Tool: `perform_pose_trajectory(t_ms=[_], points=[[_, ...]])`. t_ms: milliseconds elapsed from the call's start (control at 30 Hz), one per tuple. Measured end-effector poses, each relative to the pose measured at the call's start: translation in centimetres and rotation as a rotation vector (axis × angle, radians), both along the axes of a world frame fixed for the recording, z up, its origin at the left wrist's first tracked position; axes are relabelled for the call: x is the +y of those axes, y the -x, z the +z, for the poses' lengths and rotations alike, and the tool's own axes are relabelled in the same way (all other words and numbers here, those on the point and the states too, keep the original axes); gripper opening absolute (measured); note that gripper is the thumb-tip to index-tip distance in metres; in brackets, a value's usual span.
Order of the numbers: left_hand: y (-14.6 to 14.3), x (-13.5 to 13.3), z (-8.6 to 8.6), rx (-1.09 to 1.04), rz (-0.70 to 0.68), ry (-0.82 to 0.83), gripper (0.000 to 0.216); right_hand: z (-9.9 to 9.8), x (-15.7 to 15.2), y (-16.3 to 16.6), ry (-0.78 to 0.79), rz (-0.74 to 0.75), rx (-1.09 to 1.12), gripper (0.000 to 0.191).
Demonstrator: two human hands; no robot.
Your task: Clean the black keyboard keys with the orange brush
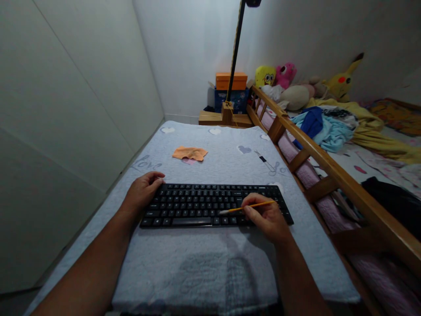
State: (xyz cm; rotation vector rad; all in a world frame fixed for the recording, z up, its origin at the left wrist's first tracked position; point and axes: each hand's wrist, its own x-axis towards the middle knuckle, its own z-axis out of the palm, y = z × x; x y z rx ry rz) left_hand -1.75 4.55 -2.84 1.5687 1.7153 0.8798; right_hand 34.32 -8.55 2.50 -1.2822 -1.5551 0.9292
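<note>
A black keyboard (pixel 190 206) lies flat on the light blue quilted cover, its long side across my view. My left hand (pixel 144 188) grips its upper left corner, thumb at the edge and fingers curled beyond it. Between the thumb and fingers of my right hand (pixel 265 215) is a thin paintbrush (pixel 237 209) with a yellow handle. Its pale bristles point left and meet the keys in the lower rows, right of the space bar. My right hand covers part of the number keys.
Beyond the keyboard lie a crumpled orange cloth (pixel 190 153) and a small tweezer-like tool (pixel 264 159). A wooden bed rail (pixel 305 140) runs along the right, with clothes and plush toys behind it. A dark pole (pixel 234 57) rises at the back near an orange box (pixel 230 81).
</note>
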Motion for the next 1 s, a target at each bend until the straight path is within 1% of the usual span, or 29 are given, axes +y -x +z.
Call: perform_pose_trajectory(t_ms=[67, 133, 333, 600, 800, 1000], points=[[-0.1, 0.0, 0.1, -0.003, -0.004, -0.001, 0.043, 0.1, 0.1, 0.8, 0.019, 0.071, -0.003, 0.011], [-0.2, 0.0, 0.2, 0.005, -0.003, 0.001, 0.043, 0.0, 0.1, 1.5, 0.02, 0.11, -0.015, 0.011], [-0.1, 0.1, 0.0, -0.001, -0.005, 0.015, 0.044, -0.5, 0.3, 2.1, 0.043, 0.153, -0.067, 0.011], [-0.3, -0.1, 0.3, -0.011, 0.004, 0.005, 0.043, 0.1, 0.4, 1.6, 0.014, 0.095, -0.107, 0.009], [-0.1, 0.0, 0.1, 0.008, -0.004, 0.003, 0.042, 0.4, 0.4, 0.9, 0.027, 0.032, -0.119, 0.007], [-0.1, 0.0, 0.0, 0.01, -0.004, -0.005, 0.043, 0.1, 0.3, 0.2, 0.039, -0.047, -0.129, 0.008]])
